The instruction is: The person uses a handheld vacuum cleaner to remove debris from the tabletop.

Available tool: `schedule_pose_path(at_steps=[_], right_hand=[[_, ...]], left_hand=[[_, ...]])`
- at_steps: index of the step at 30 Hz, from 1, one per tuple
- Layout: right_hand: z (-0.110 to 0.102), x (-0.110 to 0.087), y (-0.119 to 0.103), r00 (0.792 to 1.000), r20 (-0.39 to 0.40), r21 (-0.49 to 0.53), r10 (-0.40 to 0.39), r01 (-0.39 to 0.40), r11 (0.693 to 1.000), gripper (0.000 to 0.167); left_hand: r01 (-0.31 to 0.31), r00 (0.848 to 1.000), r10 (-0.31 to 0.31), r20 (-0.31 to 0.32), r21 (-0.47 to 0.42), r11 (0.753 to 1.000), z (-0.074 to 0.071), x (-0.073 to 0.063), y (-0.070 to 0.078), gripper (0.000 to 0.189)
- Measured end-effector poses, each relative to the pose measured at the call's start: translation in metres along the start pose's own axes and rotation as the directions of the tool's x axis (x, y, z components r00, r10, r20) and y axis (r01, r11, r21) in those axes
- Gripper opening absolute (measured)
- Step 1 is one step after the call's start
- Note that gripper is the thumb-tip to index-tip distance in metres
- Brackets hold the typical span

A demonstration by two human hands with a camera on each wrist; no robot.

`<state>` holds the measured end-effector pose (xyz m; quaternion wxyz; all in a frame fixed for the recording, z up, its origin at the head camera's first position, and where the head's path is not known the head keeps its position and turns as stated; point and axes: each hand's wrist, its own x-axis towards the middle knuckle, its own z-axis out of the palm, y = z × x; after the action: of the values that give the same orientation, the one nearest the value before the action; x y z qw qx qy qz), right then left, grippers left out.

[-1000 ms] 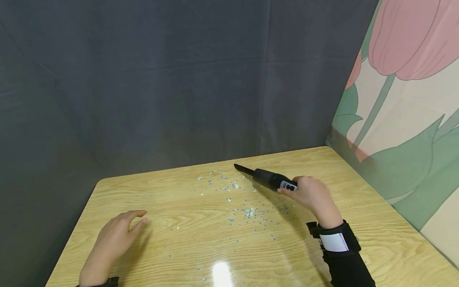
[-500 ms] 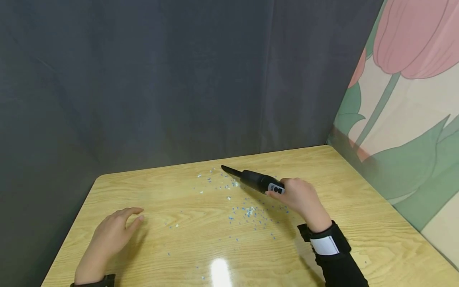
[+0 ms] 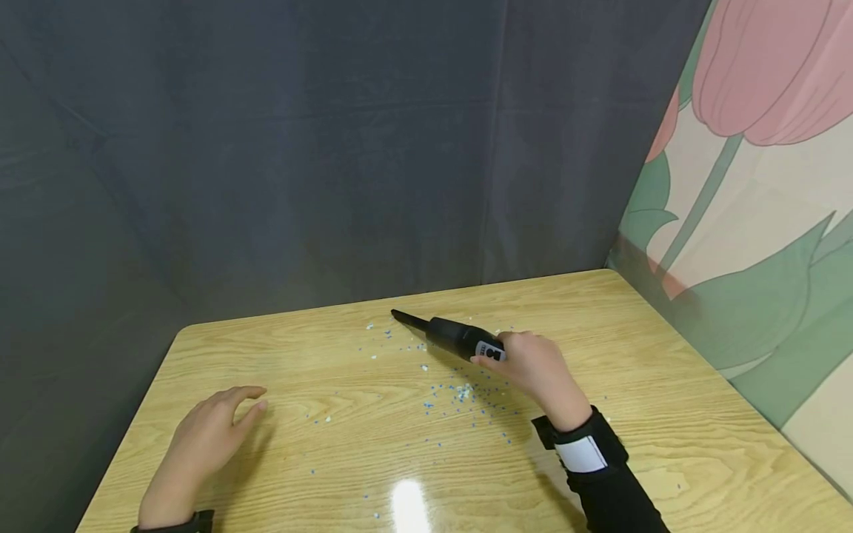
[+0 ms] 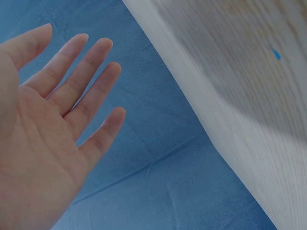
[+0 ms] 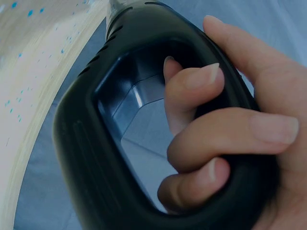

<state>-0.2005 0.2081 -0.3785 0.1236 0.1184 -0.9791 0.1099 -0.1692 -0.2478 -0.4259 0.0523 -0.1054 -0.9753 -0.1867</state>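
Observation:
My right hand (image 3: 536, 370) grips a black handheld vacuum cleaner (image 3: 455, 337) by its loop handle (image 5: 76, 143); in the right wrist view the fingers curl through the loop. The vacuum's narrow nozzle (image 3: 409, 319) points left and away, low over the far part of the table. Around and below it lie small blue and white scraps (image 3: 464, 392), thickest in a patch nearer me than the vacuum. My left hand (image 3: 206, 437) hovers at the table's left side, holding nothing. Its fingers (image 4: 79, 81) are spread and relaxed in the left wrist view.
The wooden table (image 3: 286, 363) ends at a dark curtain (image 3: 333, 148) at the back and left. A wall hanging with tulips (image 3: 746, 244) borders its right side. A few stray scraps lie near the front, by a bright light reflection.
My right hand has swept the vacuum cleaner leftward along the far part of the table. Pale scraps that lay below the nozzle are now covered or gone. The left hand stays nearly still.

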Motion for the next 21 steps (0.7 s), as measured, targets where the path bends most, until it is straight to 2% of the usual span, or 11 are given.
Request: schedule_pose_path(at_steps=[10,14,21], right_hand=[[0.007,-0.002,-0.021,0.998,0.038,-0.008,-0.056,0.056,0.998,0.044],[0.008,-0.005,-0.027,0.997,0.051,-0.01,-0.065,0.065,0.998,0.043],[0.006,-0.01,-0.033,0.994,0.022,-0.028,-0.108,0.109,0.994,0.044]], left_hand=[[0.03,1.0,-0.03,0.007,0.014,0.999,-0.004,-0.002,-0.001,0.039],[0.039,0.999,-0.04,0.022,0.013,0.999,-0.008,-0.005,-0.005,0.052],[0.067,0.996,-0.068,0.058,0.019,0.998,-0.014,-0.005,-0.012,0.069]])
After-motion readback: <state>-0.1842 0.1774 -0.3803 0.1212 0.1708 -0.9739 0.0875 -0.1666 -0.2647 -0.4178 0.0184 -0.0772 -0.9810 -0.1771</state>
